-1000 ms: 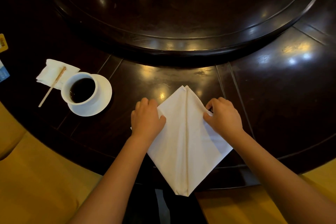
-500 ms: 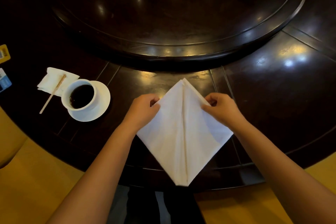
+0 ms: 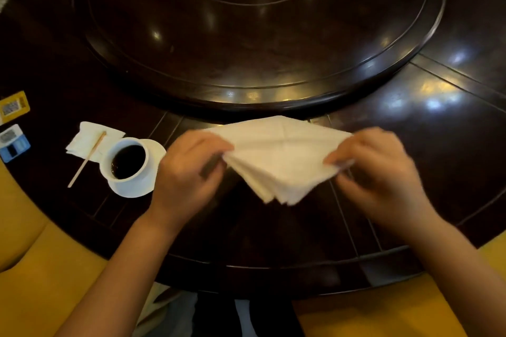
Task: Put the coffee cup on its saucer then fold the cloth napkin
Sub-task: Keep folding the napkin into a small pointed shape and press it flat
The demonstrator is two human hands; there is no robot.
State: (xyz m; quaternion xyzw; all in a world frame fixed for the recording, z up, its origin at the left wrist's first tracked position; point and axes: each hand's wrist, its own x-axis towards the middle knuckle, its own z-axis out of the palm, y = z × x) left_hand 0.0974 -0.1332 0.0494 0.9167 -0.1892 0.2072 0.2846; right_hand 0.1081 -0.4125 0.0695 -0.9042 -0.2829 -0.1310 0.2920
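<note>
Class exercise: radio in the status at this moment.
Left hand and right hand both grip cloth napkin, mid-fold. Coffee cup on saucer. Nothing obstructing.

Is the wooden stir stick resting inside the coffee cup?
No, the wooden stir stick lies across the paper napkin, left of the coffee cup.

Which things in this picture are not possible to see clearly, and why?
Head view only:
- Cloth napkin: motion blur hides the fold edges.
- Right hand: blurred; finger grip unclear.
- Saucer: its near part hidden behind the left hand.
- Cards at the left edge: print too small.
</note>
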